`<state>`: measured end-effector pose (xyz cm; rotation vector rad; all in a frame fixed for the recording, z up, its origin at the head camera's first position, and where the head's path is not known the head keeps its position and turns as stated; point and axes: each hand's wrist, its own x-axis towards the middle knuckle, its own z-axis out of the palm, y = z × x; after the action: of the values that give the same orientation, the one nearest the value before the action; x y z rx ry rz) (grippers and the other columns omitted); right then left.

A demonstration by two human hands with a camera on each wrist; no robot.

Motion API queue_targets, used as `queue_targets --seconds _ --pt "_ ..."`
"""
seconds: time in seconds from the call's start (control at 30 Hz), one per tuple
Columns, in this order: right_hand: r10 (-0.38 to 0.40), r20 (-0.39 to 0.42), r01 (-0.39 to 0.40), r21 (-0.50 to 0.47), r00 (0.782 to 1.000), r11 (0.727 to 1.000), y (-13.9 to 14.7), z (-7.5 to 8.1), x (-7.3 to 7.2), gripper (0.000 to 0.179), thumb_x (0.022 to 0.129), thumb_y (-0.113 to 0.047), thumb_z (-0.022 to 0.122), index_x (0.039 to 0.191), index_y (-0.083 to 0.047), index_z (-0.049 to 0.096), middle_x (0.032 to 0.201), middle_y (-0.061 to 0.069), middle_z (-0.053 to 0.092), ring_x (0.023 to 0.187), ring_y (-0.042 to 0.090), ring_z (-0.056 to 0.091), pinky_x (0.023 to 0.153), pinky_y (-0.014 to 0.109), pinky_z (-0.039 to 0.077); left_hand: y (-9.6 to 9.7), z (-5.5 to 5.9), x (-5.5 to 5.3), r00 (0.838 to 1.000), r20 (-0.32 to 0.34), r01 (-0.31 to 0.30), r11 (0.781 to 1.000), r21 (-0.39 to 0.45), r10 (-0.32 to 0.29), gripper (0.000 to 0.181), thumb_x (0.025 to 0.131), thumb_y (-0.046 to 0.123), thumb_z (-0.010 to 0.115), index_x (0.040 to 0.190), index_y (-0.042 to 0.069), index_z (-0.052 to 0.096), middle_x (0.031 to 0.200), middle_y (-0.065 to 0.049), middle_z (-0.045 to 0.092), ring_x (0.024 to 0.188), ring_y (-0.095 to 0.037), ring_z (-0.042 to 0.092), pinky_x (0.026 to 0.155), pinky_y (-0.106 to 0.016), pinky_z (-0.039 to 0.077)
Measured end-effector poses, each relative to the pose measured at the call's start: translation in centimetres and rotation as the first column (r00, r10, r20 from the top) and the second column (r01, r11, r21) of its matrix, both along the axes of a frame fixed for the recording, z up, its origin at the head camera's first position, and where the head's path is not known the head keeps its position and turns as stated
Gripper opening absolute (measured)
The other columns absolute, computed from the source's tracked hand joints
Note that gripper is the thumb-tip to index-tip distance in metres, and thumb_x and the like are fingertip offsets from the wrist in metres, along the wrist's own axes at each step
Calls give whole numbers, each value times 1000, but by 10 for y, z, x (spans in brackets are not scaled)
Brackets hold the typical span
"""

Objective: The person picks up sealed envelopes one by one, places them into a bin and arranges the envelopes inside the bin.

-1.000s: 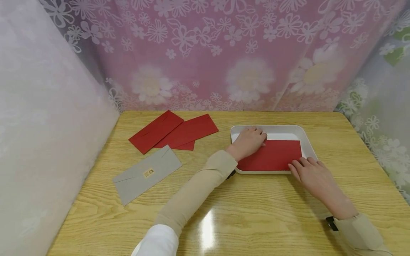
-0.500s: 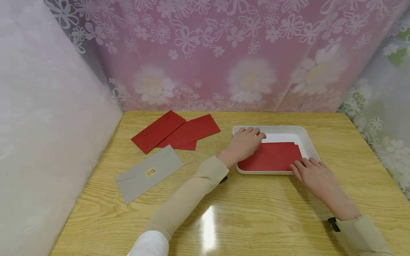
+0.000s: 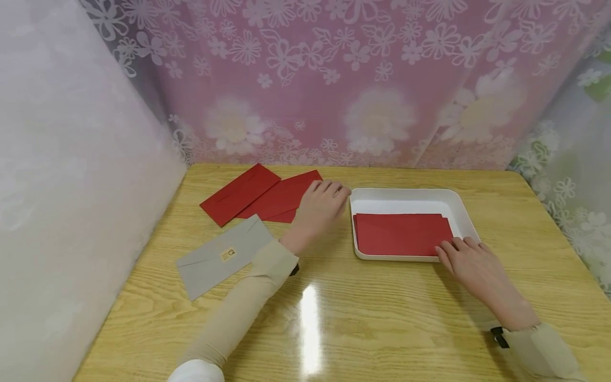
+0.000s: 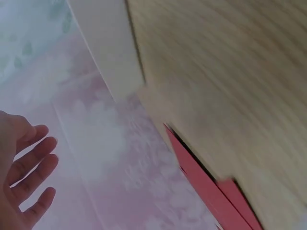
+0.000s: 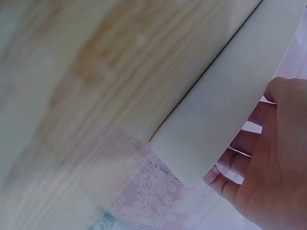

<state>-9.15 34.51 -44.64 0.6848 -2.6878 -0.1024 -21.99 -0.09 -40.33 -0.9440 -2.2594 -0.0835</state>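
My left hand [image 3: 321,209] hovers over the right end of the loose red envelopes [image 3: 241,193], fingers loosely bent and nothing in them; the left wrist view shows the same hand with its fingers apart. A white tray [image 3: 406,207] holds stacked red envelopes [image 3: 403,234], slightly offset from one another. At the tray's near right corner rests my right hand [image 3: 477,270]. Its fingers touch the rim, and in the right wrist view they lie relaxed behind the tray's outer wall [image 5: 216,105]. Whether they also touch the envelopes, I cannot tell.
A grey envelope [image 3: 207,270] with a small yellow label lies slanted below the loose red ones, partly behind the left sleeve [image 3: 264,270]. Floral curtains [image 3: 377,116] enclose the back and sides of the wooden table [image 3: 382,318].
My left hand has let go of the top red envelope in the tray and moved left, out over the loose ones. The right hand has stayed at the tray corner.
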Motion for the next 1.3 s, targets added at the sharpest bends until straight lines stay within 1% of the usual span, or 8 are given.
queue_targets --seconds 0.27,0.5,0.6,0.67,0.77,0.87,1.0,1.3 --pt "-11 10 11 20 1000 1000 4 -1 -1 15 101 -17 57 98 -4 61 82 9 55 77 33 51 59 45 44 -79 -7 0 984 131 -130 990 62 121 14 103 21 60 105 12 71 102 -4 69 98 -24 64 89 -39 49" --pt "4 1 -4 60 1000 998 6 -1 -1 29 80 -7 74 105 -1 62 87 13 57 80 35 52 61 48 47 -132 -5 7 962 171 -236 964 123 214 11 101 17 64 102 10 72 97 -7 68 93 -28 63 88 -43 49" --pt "-3 -3 3 41 1000 999 6 -1 -1 14 95 -13 64 102 -2 62 86 12 57 80 35 52 61 48 46 -148 -7 12 949 200 -272 955 119 246 10 99 16 66 101 8 72 96 -9 68 92 -30 63 87 -45 49" --pt "-7 -5 7 28 1000 1000 6 -1 0 27 109 -24 46 101 -3 61 85 11 56 80 34 52 62 47 46 -158 -10 15 935 233 -296 950 101 266 8 98 15 68 100 8 71 96 -10 68 92 -30 63 87 -46 50" --pt "-4 -8 4 23 1000 1000 6 -1 0 40 113 -30 34 100 -3 61 84 11 56 79 34 52 61 47 46 -171 -15 21 910 296 -323 944 62 292 10 95 14 71 101 7 71 98 -12 67 93 -32 63 86 -49 49" --pt "1 1 -1 38 1000 999 6 -1 1 14 100 -15 59 103 -2 62 86 11 56 80 35 52 63 48 47 -182 -19 27 881 356 -346 938 37 311 13 94 13 73 104 6 71 100 -14 67 94 -34 62 85 -50 49" --pt "5 25 -6 62 1000 998 5 -1 0 34 77 -5 76 109 -1 63 90 12 58 82 35 53 67 50 49 -201 -22 38 831 444 -381 924 14 336 15 93 10 72 108 5 70 102 -16 67 97 -38 62 86 -54 48" --pt "-6 31 5 42 1000 999 3 -1 0 23 85 -9 73 104 -3 62 85 9 55 79 32 51 62 46 46 -247 -30 61 739 558 -435 900 -32 377 30 92 26 77 111 3 70 103 -19 69 91 -40 67 75 -58 50"
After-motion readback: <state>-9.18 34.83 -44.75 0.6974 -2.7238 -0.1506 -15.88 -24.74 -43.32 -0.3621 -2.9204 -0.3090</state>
